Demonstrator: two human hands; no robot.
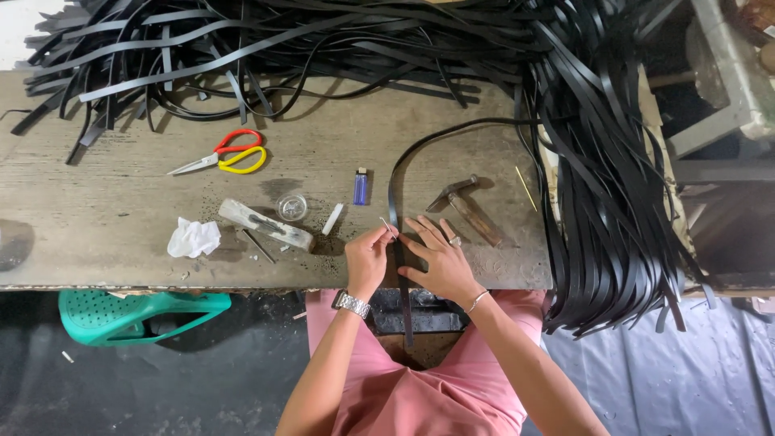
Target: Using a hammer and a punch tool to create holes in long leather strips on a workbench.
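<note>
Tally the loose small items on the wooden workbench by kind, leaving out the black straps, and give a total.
Red-and-yellow-handled scissors: 1
Blue lighter: 1
Wooden-handled hammer: 1
Small round clear glass dish: 1
Crumpled white tissue: 1
White chalk-like stick: 1
Pale oblong block: 1
Thin yellow stick: 1
Total: 8

— What sort of place is this?
— A small craft workshop. A worn, stained workbench is heaped with long black strips, with more hanging off its end.
— Any tools?
— A hammer, red-and-yellow scissors, a blue lighter lie about. A green plastic stool stands on the dark floor.
</note>
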